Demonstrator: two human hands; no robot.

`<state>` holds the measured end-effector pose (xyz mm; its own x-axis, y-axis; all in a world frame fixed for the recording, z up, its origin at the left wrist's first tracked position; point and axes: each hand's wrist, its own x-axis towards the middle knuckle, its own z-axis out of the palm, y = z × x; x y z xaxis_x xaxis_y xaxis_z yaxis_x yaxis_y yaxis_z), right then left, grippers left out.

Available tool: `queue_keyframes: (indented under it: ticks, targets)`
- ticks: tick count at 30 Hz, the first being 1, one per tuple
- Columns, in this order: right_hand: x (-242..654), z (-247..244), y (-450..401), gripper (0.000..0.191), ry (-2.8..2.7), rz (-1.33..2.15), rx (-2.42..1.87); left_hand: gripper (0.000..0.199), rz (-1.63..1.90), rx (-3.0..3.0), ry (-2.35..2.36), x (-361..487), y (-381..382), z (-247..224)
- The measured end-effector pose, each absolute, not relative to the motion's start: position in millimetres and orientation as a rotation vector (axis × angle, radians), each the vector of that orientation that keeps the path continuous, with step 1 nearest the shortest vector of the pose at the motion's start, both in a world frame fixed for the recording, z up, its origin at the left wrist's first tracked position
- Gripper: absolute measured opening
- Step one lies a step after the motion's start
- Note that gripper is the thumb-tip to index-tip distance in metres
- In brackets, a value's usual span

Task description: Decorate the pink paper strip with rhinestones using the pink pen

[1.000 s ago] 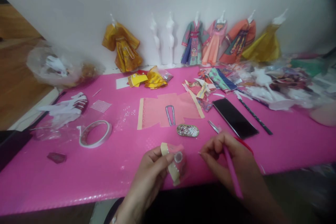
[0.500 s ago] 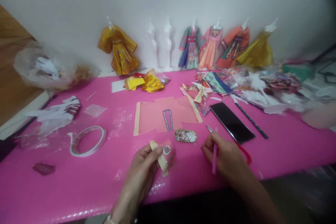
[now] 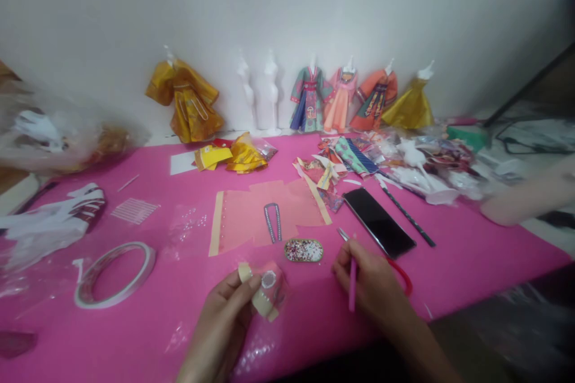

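Observation:
My left hand pinches a small pink fabric piece between thumb and fingers. The piece has cream edging with white beads along it and a round, light-rimmed ornament. My right hand is closed around a slim pink pen-like stick, held upright over the table. Between and beyond the hands lies an oval tin full of tiny sparkling beads. Behind it, a flat pink doll-garment piece with cream borders is spread out, with a beaded grey collar strip on it. Red-handled scissors lie partly hidden under my right hand.
A black phone lies right of the garment, and a tape roll to the left. Dressed doll forms and two bare white ones line the wall. Fabric scraps and plastic bags pile at right.
The view has shifted, so the table and everything on it appear further left and lower. Both hands keep their hold, with little visible movement relative to the table.

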<state>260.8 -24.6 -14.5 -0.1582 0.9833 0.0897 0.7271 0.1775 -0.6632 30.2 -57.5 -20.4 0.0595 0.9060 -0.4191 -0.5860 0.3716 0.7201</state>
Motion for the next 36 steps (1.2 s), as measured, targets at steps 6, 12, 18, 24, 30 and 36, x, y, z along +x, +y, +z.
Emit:
queue_keyframes:
  ticks: [6, 12, 18, 24, 30, 36]
  targets:
    - [261.9, -18.0, -22.3, 0.020, -1.914, 0.687, -1.503, 0.014, 1.120, 0.506, 1.007, 17.6, -43.3, 9.1]
    - [264.2, -11.4, -22.6, 0.008, -1.674, 0.737, -1.460, 0.007, 1.067, 0.547, 0.972, 13.4, -8.1, 25.1]
    - [252.4, -14.8, -23.3, 0.049, -1.318, 1.043, -1.344, 0.016, 1.042, 0.510, 0.845, 15.3, -0.3, 4.7]
    - [234.8, -17.6, -10.8, 0.026, -1.394, 0.973, -1.413, 0.015, 1.005, 0.483, 0.806, 9.9, -8.3, 1.6]
    - [224.4, -24.9, 7.8, 0.028, -1.486, 0.897, -1.477, 0.008, 0.990, 0.440, 0.775, 12.7, -11.4, 0.0]
    - [224.9, -37.0, 6.0, 0.012, -1.551, 0.747, -1.570, 0.011, 0.986, 0.478, 0.850, 17.5, -15.3, -5.1]
